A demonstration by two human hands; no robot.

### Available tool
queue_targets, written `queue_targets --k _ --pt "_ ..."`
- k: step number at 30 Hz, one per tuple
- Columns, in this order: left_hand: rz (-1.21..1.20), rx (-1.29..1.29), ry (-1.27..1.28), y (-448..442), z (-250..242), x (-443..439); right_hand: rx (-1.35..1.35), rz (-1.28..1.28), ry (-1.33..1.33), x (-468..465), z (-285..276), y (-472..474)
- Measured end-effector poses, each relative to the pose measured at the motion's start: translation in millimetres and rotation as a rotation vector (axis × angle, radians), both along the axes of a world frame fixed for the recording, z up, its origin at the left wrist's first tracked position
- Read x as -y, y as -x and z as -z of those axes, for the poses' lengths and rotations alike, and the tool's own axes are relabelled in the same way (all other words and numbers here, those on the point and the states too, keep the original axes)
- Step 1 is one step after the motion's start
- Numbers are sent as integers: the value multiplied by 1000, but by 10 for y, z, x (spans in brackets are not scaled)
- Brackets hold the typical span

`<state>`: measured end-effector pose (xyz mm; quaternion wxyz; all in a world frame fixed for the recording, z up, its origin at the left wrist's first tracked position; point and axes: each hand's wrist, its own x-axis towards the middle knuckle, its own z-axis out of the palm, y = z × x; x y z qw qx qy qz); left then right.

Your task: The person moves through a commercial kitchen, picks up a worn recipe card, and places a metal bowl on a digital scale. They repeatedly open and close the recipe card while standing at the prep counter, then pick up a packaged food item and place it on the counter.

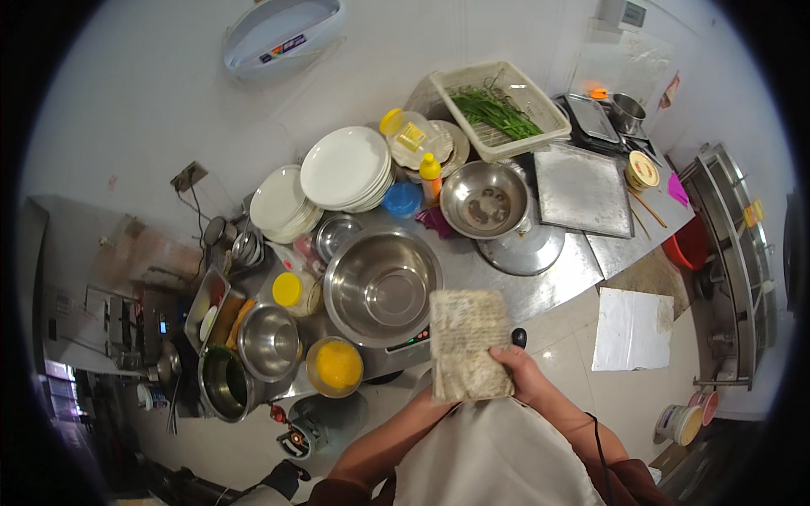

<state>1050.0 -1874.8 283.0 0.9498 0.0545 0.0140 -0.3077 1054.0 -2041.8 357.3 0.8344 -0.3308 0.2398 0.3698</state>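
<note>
A worn, stained notebook (471, 341) with writing on it is held upright in front of my body, above the apron. My right hand (520, 372) grips its lower right edge, thumb on the face. My left forearm reaches to the lower left corner; the left hand itself is hidden behind the notebook. Just left of the notebook, a large empty steel bowl (384, 288) rests on a digital scale (408, 341), whose lit display shows at the bowl's edge. A bowl of yellow liquid (338, 366), probably beaten egg, stands near the table edge beside a smaller steel bowl (269, 342).
The steel table (573, 265) also bears stacked white plates (345, 167), a plastic basket of green stalks (497, 117), a steel basin (485, 199), a metal tray (583, 190) and a yellow-lidded jar (297, 292). A gas cylinder (310, 436) stands below; flattened cardboard (633, 329) lies on the floor.
</note>
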Motion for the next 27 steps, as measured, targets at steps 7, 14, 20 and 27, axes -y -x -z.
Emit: queue_targets --k 7,14,20,27 --pt "97 -106 -369 127 23 -176 82 336 16 260 73 11" --pt "99 -136 -290 96 -16 -159 13 307 -4 191 93 117" --pt "75 -52 -471 154 -26 -171 -1 260 26 135 -13 119" --pt "203 -422 -849 57 1192 -448 -50 305 31 145 54 154"
